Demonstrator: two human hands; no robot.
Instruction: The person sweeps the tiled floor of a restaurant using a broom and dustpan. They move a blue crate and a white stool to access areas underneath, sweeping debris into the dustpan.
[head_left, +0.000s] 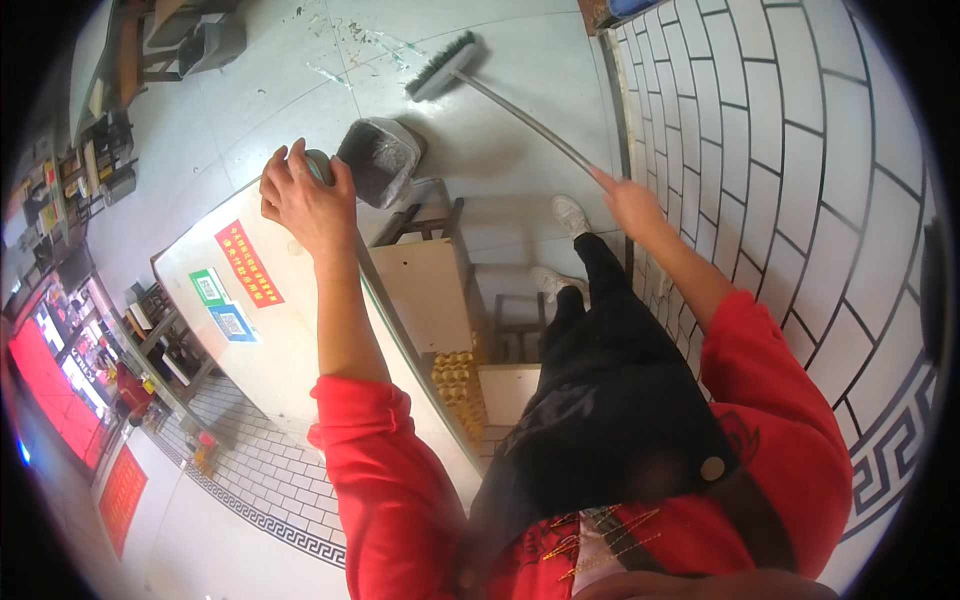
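Observation:
At the far corner of the white table (262, 382), my left hand (315, 199) curls around a small round grey-green object (321, 165). My fingers hide much of that object, and its kind is unclear. My right hand (630, 206) grips the grey handle of a push broom (525, 118) near its upper end. The broom's head (446, 69), with dark bristles, rests on the tiled floor. Debris and clear plastic scraps (390, 49) lie to the left of the bristles. A dark waste bin (379, 161) with a clear liner stands just past the table corner.
A brick-patterned wall (757, 120) runs close along my right side. Wooden stools (420, 289) and egg trays (457, 382) sit beside the table. A red sticker (247, 262) and printed codes lie on the tabletop. Another bin (214, 46) stands at upper left.

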